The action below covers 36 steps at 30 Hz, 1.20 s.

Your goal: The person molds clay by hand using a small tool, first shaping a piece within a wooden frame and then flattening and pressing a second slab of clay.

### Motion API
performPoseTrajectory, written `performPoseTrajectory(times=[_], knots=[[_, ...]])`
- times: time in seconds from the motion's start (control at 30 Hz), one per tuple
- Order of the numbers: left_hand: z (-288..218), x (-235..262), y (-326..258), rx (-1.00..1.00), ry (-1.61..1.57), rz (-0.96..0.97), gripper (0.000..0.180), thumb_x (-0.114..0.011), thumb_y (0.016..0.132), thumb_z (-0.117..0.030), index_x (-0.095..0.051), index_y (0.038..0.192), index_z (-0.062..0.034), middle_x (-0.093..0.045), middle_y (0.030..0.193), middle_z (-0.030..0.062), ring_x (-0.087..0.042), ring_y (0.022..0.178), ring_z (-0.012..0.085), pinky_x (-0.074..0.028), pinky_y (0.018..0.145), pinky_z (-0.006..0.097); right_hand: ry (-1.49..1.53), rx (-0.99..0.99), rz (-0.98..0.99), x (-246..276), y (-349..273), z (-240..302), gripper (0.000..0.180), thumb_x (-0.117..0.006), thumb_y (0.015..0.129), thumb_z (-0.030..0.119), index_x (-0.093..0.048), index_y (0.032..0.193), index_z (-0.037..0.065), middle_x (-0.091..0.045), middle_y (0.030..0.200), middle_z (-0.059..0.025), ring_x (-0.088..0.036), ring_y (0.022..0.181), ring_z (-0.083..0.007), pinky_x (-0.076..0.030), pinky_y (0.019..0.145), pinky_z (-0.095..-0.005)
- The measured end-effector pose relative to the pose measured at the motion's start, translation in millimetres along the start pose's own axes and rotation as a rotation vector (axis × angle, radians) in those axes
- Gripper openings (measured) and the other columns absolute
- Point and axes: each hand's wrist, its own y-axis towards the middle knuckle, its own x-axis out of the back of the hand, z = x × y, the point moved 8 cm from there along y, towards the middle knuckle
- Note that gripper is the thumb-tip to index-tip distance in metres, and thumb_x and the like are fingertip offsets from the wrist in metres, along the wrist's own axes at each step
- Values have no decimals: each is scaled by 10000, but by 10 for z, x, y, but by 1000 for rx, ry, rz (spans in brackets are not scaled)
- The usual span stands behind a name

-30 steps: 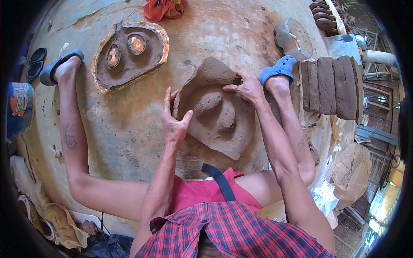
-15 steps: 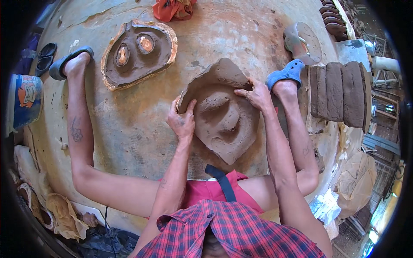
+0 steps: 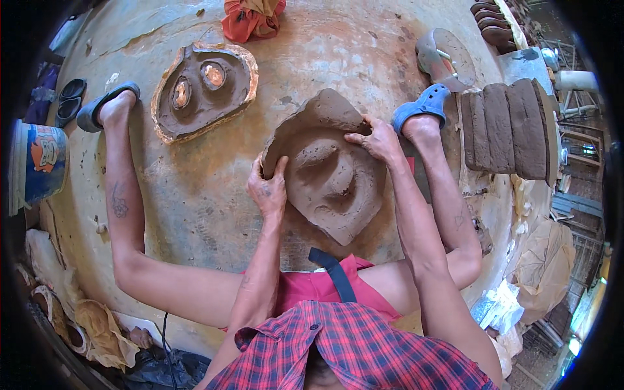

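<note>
A thick grey-brown clay mask (image 3: 335, 175), uneven at the rim and shaped with hollows and raised ridges, lies on the floor between my legs. Its far edge stands up like a wall. My left hand (image 3: 268, 188) grips the left edge, thumb inside and the other fingers hidden behind the rim. On the far right edge, my right hand (image 3: 379, 141) has its thumb over the inner face and its fingers outside. Farther left sits a pale-rimmed mould (image 3: 170, 133) lined with dark clay, with two oval openings in the lining.
Stacked clay slabs (image 3: 510, 130) stand at the right, beyond my blue clog (image 3: 422, 107). A round container (image 3: 430, 58) lies behind them. Red cloth (image 3: 253, 19) rests at the far side. At left are a bucket (image 3: 45, 159) and dark footwear (image 3: 70, 103).
The whole view has shifted a little. Both hands keep the same hold on the rim, and the clay mask has hardly moved against the floor.
</note>
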Motion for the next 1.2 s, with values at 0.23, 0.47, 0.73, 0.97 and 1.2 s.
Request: performPoseTrajectory(times=[0.23, 0.47, 0.73, 0.97, 1.2], knots=[[-113, -12, -71, -9, 36, 57, 434, -862, 888, -220, -737, 1249, -15, -802, 1099, 146, -762, 986, 228, -570, 893, 367, 19, 136, -107, 2, -66, -52, 782, -905, 753, 504, -687, 1386, 99, -711, 1325, -208, -671, 1241, -370, -518, 1067, -438], [-81, 17, -35, 1, 21, 51, 378, -857, 902, -211, -733, 1180, 13, -803, 1095, 111, -737, 989, 182, -561, 890, 359, 133, 63, 66, 21, 108, -117, 844, -931, 722, 497, -667, 1395, 61, -711, 1335, -196, -670, 1259, -348, -521, 1081, -430], [-47, -29, -46, 24, -69, 185, 396, -856, 901, -172, -718, 1225, 8, -789, 1117, 90, -717, 992, 165, -555, 911, 333, 99, 158, 157, 42, 368, -308, 633, -981, 688, 384, -760, 1183, 55, -783, 995, -96, -723, 955, -209, -563, 862, -372], [64, -68, 35, 27, -151, 244, 361, -857, 897, -165, -725, 1193, -7, -791, 1091, 86, -716, 964, 154, -558, 890, 332, 5, 174, 339, 41, 469, -232, 501, -974, 703, 335, -817, 1115, 99, -812, 976, -69, -720, 888, -156, -567, 791, -367], [26, 31, 49, 71, 29, 250, 385, -837, 912, -127, -715, 1251, 10, -781, 1160, 81, -711, 1034, 166, -541, 955, 329, -380, 213, 432, 0, 496, 21, 409, -934, 780, 281, -812, 1126, 99, -783, 882, -29, -676, 768, -137, -554, 700, -356]])
